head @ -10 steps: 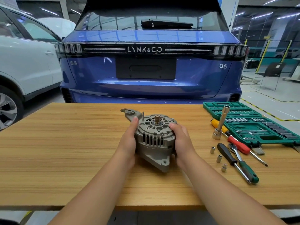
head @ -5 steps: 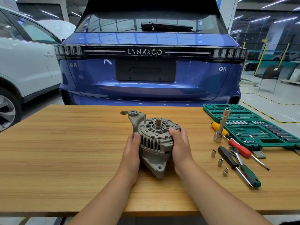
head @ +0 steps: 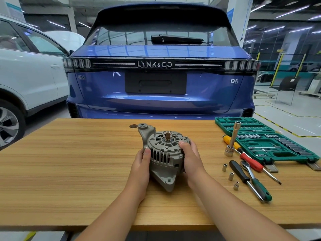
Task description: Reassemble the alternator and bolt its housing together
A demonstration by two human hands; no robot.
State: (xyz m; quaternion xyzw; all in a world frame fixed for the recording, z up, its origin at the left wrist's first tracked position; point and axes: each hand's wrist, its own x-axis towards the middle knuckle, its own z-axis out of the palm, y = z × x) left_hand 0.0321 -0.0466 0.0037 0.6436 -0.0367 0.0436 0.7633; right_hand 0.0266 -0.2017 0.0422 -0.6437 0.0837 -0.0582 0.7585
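A grey alternator (head: pixel 165 153) stands on the wooden table (head: pixel 69 162), its shaft end facing up and toward me, one mounting ear pointing at me and another at the far left. My left hand (head: pixel 141 165) grips its left side with the thumb on the slotted housing. My right hand (head: pixel 192 159) grips the right side, thumb on the front face. A thin bolt sticks up beside the upper ear. A small dark washer (head: pixel 132 126) lies on the table just behind the alternator.
To the right lie a green socket set case (head: pixel 286 153), a socket extension (head: pixel 231 141) standing upright, a ratchet (head: pixel 255 181), screwdrivers (head: pixel 243 153) and three loose small sockets (head: pixel 231 176). A blue car (head: pixel 159 75) stands behind the table, a white car (head: pixel 26 75) at left.
Both hands turned and tilted the alternator, so its near ear swung slightly right and the upper ear rose; my left hand slid lower along its side.
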